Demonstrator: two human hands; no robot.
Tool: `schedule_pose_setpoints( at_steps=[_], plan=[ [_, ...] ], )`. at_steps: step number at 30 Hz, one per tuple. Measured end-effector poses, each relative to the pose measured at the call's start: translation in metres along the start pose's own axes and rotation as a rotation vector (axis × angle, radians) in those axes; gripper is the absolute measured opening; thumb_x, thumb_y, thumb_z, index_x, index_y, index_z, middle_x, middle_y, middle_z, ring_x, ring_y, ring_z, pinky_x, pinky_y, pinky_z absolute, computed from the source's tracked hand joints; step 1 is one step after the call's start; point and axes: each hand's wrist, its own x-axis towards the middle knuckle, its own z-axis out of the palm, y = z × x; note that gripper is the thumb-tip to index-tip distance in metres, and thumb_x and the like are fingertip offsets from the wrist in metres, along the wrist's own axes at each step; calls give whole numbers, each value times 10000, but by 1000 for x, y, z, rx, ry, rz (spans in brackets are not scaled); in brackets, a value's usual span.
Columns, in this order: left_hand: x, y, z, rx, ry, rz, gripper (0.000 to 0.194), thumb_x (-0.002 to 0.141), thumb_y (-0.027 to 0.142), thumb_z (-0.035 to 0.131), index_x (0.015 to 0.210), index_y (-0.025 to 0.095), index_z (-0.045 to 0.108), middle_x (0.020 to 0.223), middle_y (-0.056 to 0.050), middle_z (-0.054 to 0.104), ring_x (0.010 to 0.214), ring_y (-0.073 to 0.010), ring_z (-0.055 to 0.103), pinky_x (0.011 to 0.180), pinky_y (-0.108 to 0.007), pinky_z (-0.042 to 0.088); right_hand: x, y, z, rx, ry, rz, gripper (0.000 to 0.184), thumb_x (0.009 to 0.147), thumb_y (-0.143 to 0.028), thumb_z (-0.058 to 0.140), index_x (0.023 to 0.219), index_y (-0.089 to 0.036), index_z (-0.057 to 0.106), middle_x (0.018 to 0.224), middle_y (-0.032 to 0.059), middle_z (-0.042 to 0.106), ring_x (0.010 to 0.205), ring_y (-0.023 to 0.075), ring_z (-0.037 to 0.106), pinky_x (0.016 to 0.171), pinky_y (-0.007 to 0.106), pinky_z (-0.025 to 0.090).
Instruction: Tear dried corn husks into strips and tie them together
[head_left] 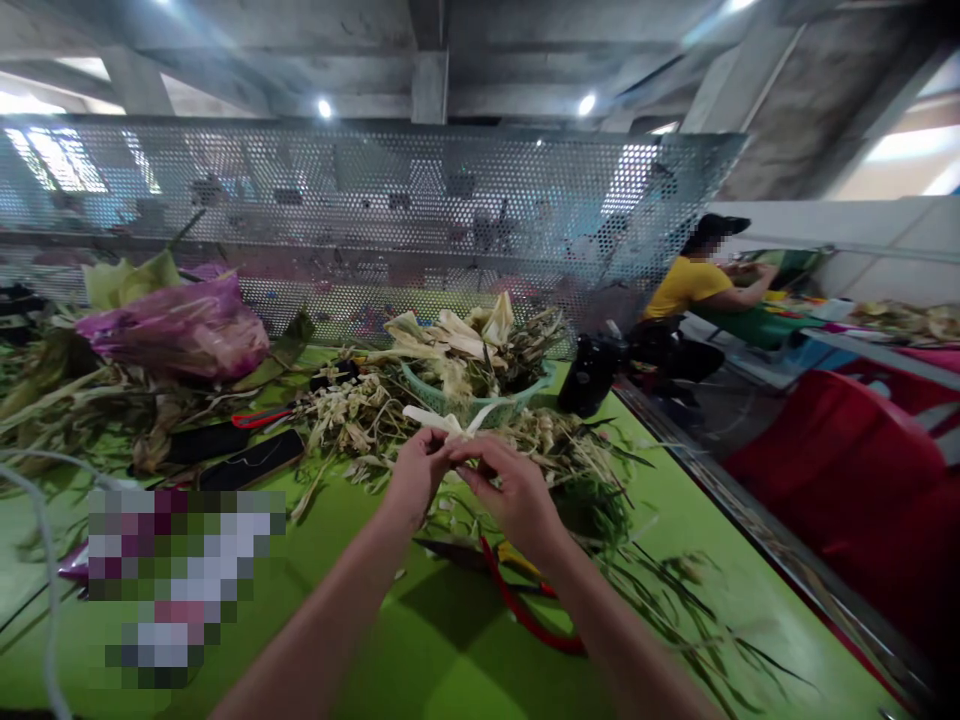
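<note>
Hands (511, 487) close together on pale strip (454, 425).

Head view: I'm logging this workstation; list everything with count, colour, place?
Pale strips: count unclear, cream, in both hands
Scissors: one, red-handled, by right forearm
Basket: one, pale green, beyond hands
Plant scraps: many, tan/green, basket and table
Plastic bag: one, pink-purple, back left
Dark slabs: two, black, left
Slim tool: one, red, beside slabs
Shiny object: one, black, right of basket
Cabling: count unclear, white, left edge
Pixelated items: count unclear, mixed, front left
Table: one, green, centre
Perforated screen: one, grey, behind table
Chair-like shape: one, red, right
Co-worker: one, yellow top, back right
Ceiling lights: several, white, overhead
Left hand: one, bare, centre
Right hand: one, bare, centre
</note>
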Motion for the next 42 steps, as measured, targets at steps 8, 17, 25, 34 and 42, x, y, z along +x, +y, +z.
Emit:
schedule_pose_setpoints(
  at_steps=[8, 17, 25, 34, 42],
  plan=[
    [-1, 4, -3, 24, 39, -89, 211, 683, 314, 680, 780, 156, 580, 748, 1, 584, 682, -107, 516, 661, -225, 395, -2, 3, 0, -268, -133, -76, 237, 884, -188, 513, 1059, -262, 653, 937, 56, 582, 854, 173, 560, 738, 278, 453],
    [-3, 15, 0, 247, 28, -32, 162, 712, 293, 622, 776, 146, 600, 734, 1, 589, 695, -124, 492, 690, -245, 375, -2, 4, 0, -614, -169, -5, 117, 877, -265, 529, 875, -212, 632, 886, 55, 552, 811, 176, 532, 704, 281, 387],
    [-5, 14, 1, 213, 25, -83, 129, 718, 281, 596, 728, 157, 563, 671, 22, 536, 627, -107, 431, 629, -234, 345, -4, -2, 5, -499, -88, -22, 183, 837, -184, 551, 1008, -215, 609, 927, 65, 570, 867, 204, 533, 730, 293, 399],
    [-5, 11, 2, 214, 27, -133, 158, 722, 311, 590, 767, 159, 580, 752, -6, 587, 721, -138, 504, 675, -251, 379, -6, 7, 10, -657, -131, -8, 123, 832, -251, 581, 944, -221, 622, 934, 69, 580, 854, 217, 536, 742, 332, 382],
    [-6, -2, 6, 153, 29, -173, 151, 746, 292, 581, 822, 161, 582, 820, -36, 632, 753, -148, 552, 747, -288, 426, -9, 5, 17, -811, -42, 15, 94, 854, -270, 552, 818, -190, 585, 869, 80, 593, 811, 224, 526, 712, 348, 341]
  ],
)
